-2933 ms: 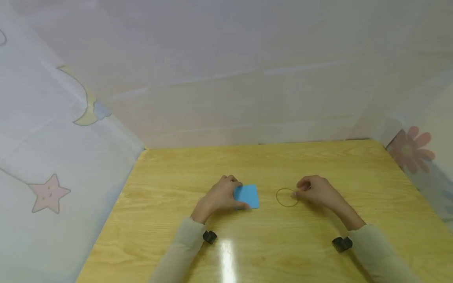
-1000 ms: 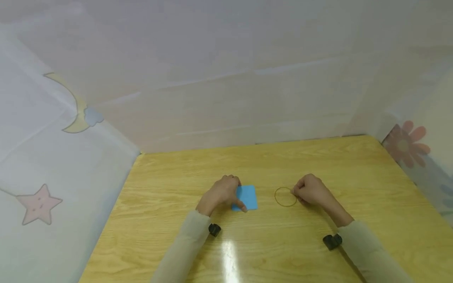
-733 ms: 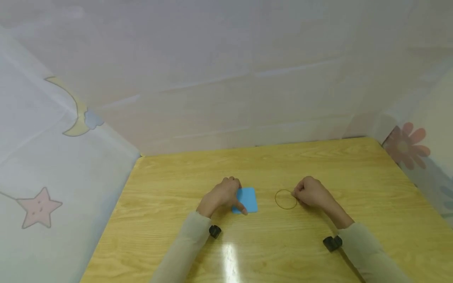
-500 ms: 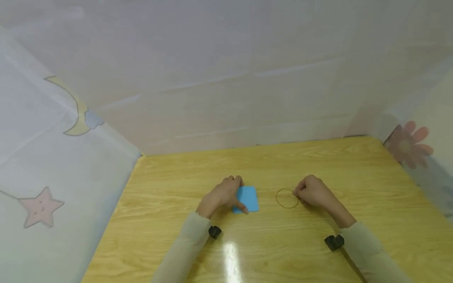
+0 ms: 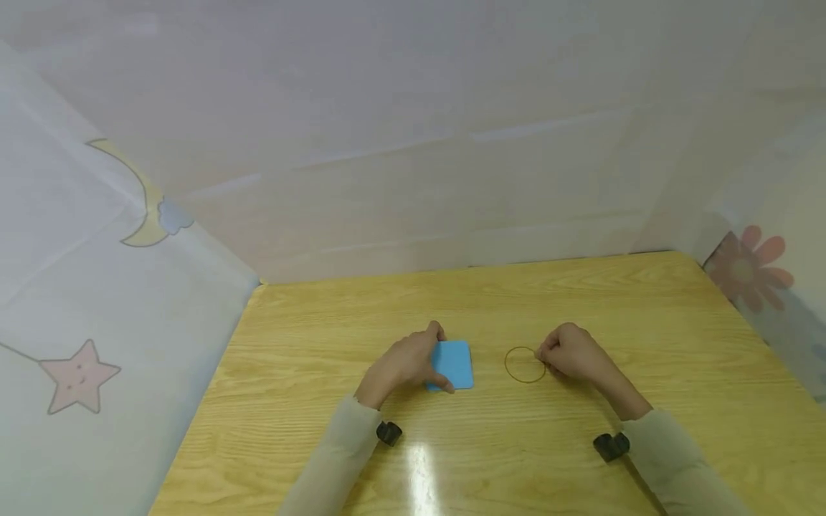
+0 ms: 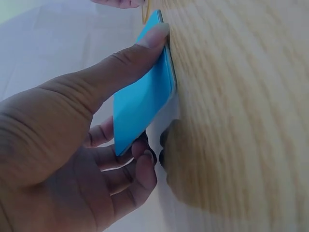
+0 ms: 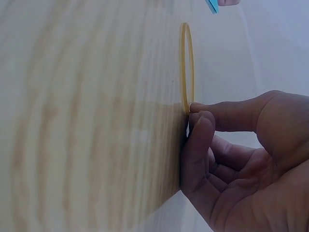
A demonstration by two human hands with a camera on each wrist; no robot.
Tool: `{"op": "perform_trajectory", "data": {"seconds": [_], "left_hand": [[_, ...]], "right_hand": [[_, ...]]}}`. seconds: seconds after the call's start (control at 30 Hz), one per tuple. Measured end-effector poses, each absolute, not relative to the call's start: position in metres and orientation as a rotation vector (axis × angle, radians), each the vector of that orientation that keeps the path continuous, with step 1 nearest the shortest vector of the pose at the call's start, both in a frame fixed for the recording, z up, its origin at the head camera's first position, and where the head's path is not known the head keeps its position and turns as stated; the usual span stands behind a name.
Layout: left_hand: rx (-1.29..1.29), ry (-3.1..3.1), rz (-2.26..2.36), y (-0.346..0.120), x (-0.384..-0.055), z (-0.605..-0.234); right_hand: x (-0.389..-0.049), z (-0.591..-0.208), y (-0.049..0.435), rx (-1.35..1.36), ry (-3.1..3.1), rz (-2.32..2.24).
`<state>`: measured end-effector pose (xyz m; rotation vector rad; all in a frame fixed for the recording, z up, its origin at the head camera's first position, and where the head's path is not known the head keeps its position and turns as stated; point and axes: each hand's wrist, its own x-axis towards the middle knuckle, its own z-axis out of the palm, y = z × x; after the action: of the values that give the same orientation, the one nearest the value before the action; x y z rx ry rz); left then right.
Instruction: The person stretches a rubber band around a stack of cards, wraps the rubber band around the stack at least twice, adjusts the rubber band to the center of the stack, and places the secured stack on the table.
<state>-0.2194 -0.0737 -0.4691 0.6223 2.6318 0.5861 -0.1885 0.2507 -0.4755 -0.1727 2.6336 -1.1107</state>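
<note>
In the head view, a thin light-blue square card (image 5: 457,364) with rounded corners is close over the middle of the table. My left hand (image 5: 401,364) grips it from the left, thumb along the near edge and fingers at the far side. The left wrist view shows the thumb lying over the card's (image 6: 145,94) edge, with curled fingers beneath one corner. To the right, a yellow-brown rubber band (image 5: 506,365) forms a round loop. My right hand (image 5: 574,352) pinches its right side; in the right wrist view, thumb and forefinger meet on the band's (image 7: 183,63) end.
The wooden table (image 5: 516,459) runs back to a pale cloth wall (image 5: 413,208). More cloth with a printed star, moon and flower stands at both sides. A black wrist camera (image 5: 389,433) sits at each cuff.
The left fingers have shifted their hold along the far side of the blue card, and the thumb has moved slightly along its near edge. The right hand keeps its pinch on the rubber band.
</note>
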Motion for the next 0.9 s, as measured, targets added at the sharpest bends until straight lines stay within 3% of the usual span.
{"op": "perform_trajectory", "data": {"seconds": [0.63,0.9], "left_hand": [[0.632,2.496,0.950,-0.092,-0.213,-0.479],[0.690,2.492,1.069,-0.090,-0.196,-0.471]], "right_hand": [[-0.189,-0.476,0.251,-0.161,2.654,-1.098],[-0.189,-0.475,0.251,-0.134,2.615,-1.111]]}}
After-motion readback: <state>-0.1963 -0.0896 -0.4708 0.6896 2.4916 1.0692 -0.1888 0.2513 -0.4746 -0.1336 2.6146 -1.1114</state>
